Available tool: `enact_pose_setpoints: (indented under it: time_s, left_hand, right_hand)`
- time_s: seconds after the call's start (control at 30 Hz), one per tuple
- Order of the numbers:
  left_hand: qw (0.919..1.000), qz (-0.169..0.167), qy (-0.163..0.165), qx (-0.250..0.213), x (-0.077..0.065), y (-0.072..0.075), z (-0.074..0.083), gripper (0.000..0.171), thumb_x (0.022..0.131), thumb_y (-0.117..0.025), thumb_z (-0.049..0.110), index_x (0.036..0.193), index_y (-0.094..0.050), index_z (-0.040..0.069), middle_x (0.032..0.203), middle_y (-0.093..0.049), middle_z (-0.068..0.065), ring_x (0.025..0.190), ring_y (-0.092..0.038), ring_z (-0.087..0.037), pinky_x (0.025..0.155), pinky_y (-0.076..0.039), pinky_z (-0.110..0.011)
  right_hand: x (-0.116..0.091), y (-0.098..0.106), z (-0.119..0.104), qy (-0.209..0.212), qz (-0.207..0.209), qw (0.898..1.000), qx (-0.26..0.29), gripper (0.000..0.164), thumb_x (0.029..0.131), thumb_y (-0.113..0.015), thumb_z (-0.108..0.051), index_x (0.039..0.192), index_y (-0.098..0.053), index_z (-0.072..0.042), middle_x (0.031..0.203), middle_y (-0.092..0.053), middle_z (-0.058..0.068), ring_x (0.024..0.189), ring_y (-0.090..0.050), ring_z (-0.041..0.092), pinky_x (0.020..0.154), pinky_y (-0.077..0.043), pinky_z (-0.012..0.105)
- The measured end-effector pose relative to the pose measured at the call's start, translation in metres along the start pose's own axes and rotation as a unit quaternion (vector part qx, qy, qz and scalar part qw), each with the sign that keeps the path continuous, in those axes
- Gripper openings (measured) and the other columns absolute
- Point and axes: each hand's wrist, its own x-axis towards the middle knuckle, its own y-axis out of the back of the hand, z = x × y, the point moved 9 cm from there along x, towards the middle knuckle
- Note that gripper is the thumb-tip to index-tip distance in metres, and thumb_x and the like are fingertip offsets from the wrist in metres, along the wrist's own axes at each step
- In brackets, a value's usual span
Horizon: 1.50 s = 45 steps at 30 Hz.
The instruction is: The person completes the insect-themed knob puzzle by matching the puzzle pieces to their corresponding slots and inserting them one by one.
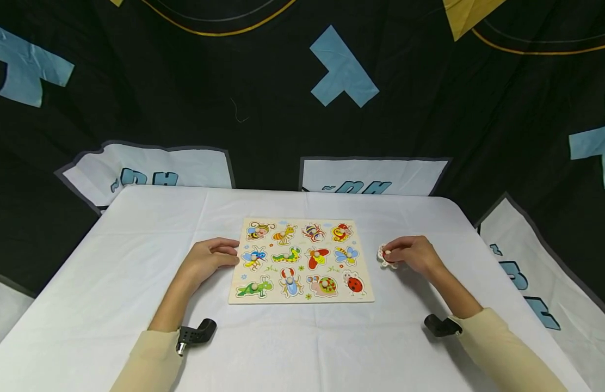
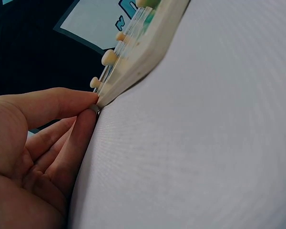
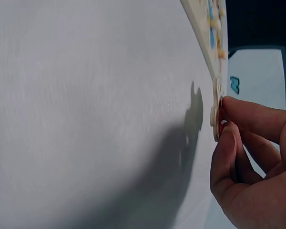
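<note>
A pegged wooden puzzle board (image 1: 302, 275) with colourful insect pictures lies flat on the white table. My left hand (image 1: 209, 260) rests at its left side, fingertips against the edge; in the left wrist view the fingers (image 2: 62, 106) meet right at the board's rim (image 2: 128, 76). To the right of the board, my right hand (image 1: 414, 255) pinches a red puzzle piece (image 1: 387, 257) with a pale wooden outline. The right wrist view shows this piece (image 3: 215, 114) edge-on and raised above the cloth, its shadow below. Fingertips cover most of its picture.
Round knobs (image 2: 108, 57) stand up from several board pieces. At the board's lower right, a ladybug picture (image 1: 353, 283) shows no knob. White cloth (image 1: 283, 348) covers the table, and a black curtain (image 1: 234, 109) hangs behind it. Both wrists wear black cameras (image 1: 198, 332).
</note>
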Motion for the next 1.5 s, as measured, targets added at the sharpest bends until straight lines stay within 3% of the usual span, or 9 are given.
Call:
enact_pose_setpoints:
  time_s: [0.27,0.5,0.73,1.17,1.5]
  left_hand:
    - [0.9999,-0.004,0.007,-0.009,0.001,0.000,-0.002,0.050,0.084,-0.080,0.020,0.131,-0.067,0.012,0.111,-0.074,-0.005,0.095,-0.066,-0.010,0.085,-0.047,-0.024]
    - [1.0000,-0.006,0.005,-0.004,0.001,0.000,-0.001,0.050,0.084,-0.080,0.022,0.131,-0.067,0.013,0.113,-0.074,-0.006,0.098,-0.065,-0.012,0.088,-0.046,-0.026]
    - [1.0000,-0.002,0.001,-0.003,0.000,0.001,0.000,0.049,0.084,-0.080,0.022,0.131,-0.067,0.012,0.113,-0.073,-0.007,0.099,-0.065,-0.014,0.087,-0.046,-0.026]
    - [1.0000,0.001,-0.001,0.003,0.001,0.000,-0.001,0.049,0.085,-0.080,0.022,0.131,-0.067,0.012,0.112,-0.073,-0.007,0.102,-0.065,-0.017,0.089,-0.045,-0.029]
    - [0.9999,-0.005,0.005,-0.011,0.001,0.000,-0.002,0.049,0.084,-0.080,0.019,0.131,-0.067,0.011,0.108,-0.074,-0.004,0.094,-0.066,-0.010,0.084,-0.047,-0.022]
  right_hand:
    - [-0.004,-0.022,-0.010,-0.003,-0.035,0.999,0.013,0.021,0.083,-0.077,-0.008,0.103,-0.078,-0.002,0.082,-0.073,0.003,0.073,-0.063,0.019,0.067,-0.051,0.032]
    - [-0.007,-0.039,-0.018,-0.002,-0.061,0.998,0.012,0.019,0.081,-0.078,-0.005,0.100,-0.079,-0.003,0.086,-0.075,0.005,0.072,-0.064,0.017,0.066,-0.051,0.031]
    - [-0.010,-0.053,-0.028,0.025,-0.094,0.995,0.006,0.019,0.079,-0.079,-0.005,0.098,-0.079,-0.003,0.083,-0.075,0.005,0.070,-0.062,0.016,0.064,-0.050,0.030]
    - [-0.022,-0.077,-0.043,0.061,-0.173,0.983,0.013,0.019,0.077,-0.082,-0.006,0.094,-0.079,0.000,0.075,-0.069,0.002,0.074,-0.058,0.014,0.067,-0.047,0.029]
    - [-0.026,-0.082,-0.043,0.060,-0.179,0.982,0.010,0.017,0.075,-0.082,-0.004,0.092,-0.080,-0.002,0.074,-0.068,0.001,0.075,-0.057,0.015,0.067,-0.045,0.027]
